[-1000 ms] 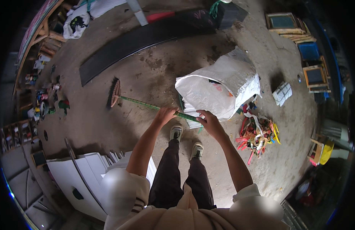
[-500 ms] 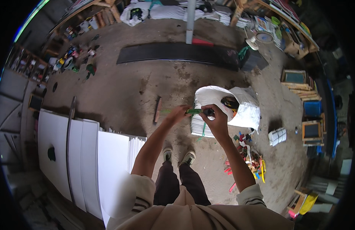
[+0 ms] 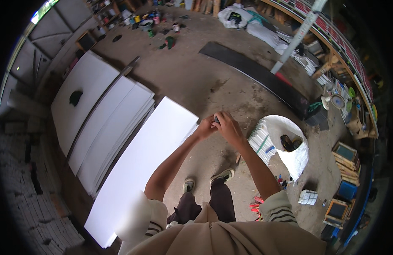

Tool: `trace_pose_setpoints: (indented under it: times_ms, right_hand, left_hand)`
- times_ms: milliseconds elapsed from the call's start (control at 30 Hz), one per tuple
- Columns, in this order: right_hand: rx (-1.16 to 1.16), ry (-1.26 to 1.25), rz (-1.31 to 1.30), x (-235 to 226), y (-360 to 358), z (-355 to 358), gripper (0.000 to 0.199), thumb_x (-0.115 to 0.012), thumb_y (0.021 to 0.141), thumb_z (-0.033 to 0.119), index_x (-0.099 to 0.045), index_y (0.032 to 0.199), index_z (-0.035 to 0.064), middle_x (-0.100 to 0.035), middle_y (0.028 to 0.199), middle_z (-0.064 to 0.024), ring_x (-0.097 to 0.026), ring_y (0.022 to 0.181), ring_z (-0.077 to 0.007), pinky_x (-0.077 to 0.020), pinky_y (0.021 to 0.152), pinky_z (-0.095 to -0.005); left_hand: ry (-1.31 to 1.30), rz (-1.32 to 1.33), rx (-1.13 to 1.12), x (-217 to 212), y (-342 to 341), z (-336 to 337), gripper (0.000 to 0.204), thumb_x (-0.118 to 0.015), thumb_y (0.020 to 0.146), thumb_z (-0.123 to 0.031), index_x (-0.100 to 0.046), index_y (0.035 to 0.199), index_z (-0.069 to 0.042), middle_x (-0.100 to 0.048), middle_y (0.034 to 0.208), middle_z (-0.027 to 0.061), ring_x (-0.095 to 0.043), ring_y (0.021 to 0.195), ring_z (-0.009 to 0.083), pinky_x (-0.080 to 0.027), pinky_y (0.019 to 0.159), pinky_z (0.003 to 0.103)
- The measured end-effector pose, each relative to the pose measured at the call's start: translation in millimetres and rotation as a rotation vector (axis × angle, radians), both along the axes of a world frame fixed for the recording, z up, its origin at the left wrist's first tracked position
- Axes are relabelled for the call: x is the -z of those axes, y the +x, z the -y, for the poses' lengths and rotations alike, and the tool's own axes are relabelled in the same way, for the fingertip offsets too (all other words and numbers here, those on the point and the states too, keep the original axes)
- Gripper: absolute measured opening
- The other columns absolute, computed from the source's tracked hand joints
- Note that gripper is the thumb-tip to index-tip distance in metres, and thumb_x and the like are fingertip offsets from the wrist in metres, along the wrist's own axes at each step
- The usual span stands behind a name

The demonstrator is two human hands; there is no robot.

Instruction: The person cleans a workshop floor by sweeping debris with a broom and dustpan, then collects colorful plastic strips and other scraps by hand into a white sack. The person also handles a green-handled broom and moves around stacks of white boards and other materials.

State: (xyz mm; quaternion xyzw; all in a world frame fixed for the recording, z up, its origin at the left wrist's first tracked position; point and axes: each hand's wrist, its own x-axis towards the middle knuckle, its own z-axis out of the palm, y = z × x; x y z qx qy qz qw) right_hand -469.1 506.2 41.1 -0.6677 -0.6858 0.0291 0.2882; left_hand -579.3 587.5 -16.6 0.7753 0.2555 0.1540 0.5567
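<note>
Holds left hand (image 3: 206,128) and right hand (image 3: 229,127) together on a dark-tipped handle (image 3: 216,120)

Curls the fingers of both hands around the dark-tipped handle, right against left, and leaves only the dark end showing between them. Cannot tell how far it runs on beneath, hidden by the hands. Holds it out ahead of the body, just right of the far corner of a long white sheet (image 3: 141,174) and left of an open white sack (image 3: 299,163).

Stands on a bare floor (image 3: 175,76) in pale sneakers (image 3: 189,185), dark trousers (image 3: 222,202) and a beige top (image 3: 230,238) with striped sleeves.

Has to the left, beyond the sheet, a stack of white boards (image 3: 109,117) with a narrow dark strip (image 3: 127,68) lying lengthwise across and a dark green piece (image 3: 76,97) on top. Has to the right, at the sack's mouth, a block of white sheets (image 3: 257,135) tied with green cord (image 3: 262,145), plus dark things (image 3: 290,143) inside, too dim to name. Shows red strips (image 3: 257,204) near the right sleeve, partly covered; farther right, a small white bundle (image 3: 308,197) and framed panels (image 3: 345,151).

Faces, far ahead, a long black panel (image 3: 256,76) lying flat, with a grey post (image 3: 296,38) rising just behind.
</note>
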Motion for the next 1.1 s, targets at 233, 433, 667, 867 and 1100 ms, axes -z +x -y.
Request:
trace_pose_setpoints:
  times_ms: [233,433,667,867,1100]
  right_hand:
    - [-0.052,-0.189,-0.212,84,-130,-56,0.03,-0.06,0.072,0.001,-0.049,0.1,0.0025,-0.048,0.098,-0.0142,-0.053,0.089,-0.03,-0.0463,0.074,-0.0366]
    - [-0.181,-0.189,-0.371,126,-198,-73,0.039,-0.054,0.071,-0.01,-0.05,0.107,0.0032,-0.048,0.099,-0.0133,-0.055,0.087,-0.0269,-0.0468,0.075,-0.0356]
    - [0.006,-0.225,-0.471,151,-169,-33,0.031,-0.056,0.072,-0.005,-0.054,0.101,0.0039,-0.051,0.098,-0.0135,-0.055,0.085,-0.0257,-0.0467,0.076,-0.0328]
    - [0.491,-0.271,-0.627,157,-84,118,0.023,-0.054,0.079,0.007,-0.056,0.102,0.0049,-0.054,0.1,-0.0113,-0.057,0.087,-0.0215,-0.0471,0.076,-0.0307]
    - [1.122,0.027,-0.67,142,-39,393,0.021,-0.053,0.078,0.006,-0.058,0.099,0.0066,-0.057,0.097,-0.0114,-0.058,0.085,-0.0221,-0.0468,0.074,-0.0317]
  left_hand:
    - [-0.533,0.273,-0.338,47,-159,-20,0.042,-0.046,0.084,-0.002,-0.036,0.125,-0.006,-0.047,0.117,0.0134,-0.051,0.102,0.0182,-0.041,0.089,0.03]
    - [-0.369,0.112,-0.589,88,-223,-27,0.059,-0.046,0.086,-0.01,-0.012,0.134,-0.007,-0.031,0.132,0.0176,-0.043,0.113,0.0236,-0.036,0.094,0.033]
    - [0.028,-0.045,-0.801,93,-216,-15,0.074,-0.055,0.08,-0.015,-0.007,0.133,0.002,-0.015,0.137,0.022,-0.02,0.127,0.0324,-0.019,0.104,0.037]
    - [0.192,0.02,-0.68,70,-143,56,0.067,-0.053,0.077,-0.006,-0.016,0.132,0.002,-0.021,0.135,0.0205,-0.022,0.125,0.0338,-0.02,0.102,0.039]
    - [0.113,0.063,0.05,62,-14,222,0.047,-0.053,0.079,-0.008,-0.035,0.122,-0.001,-0.04,0.119,0.0197,-0.036,0.115,0.0346,-0.029,0.096,0.041]
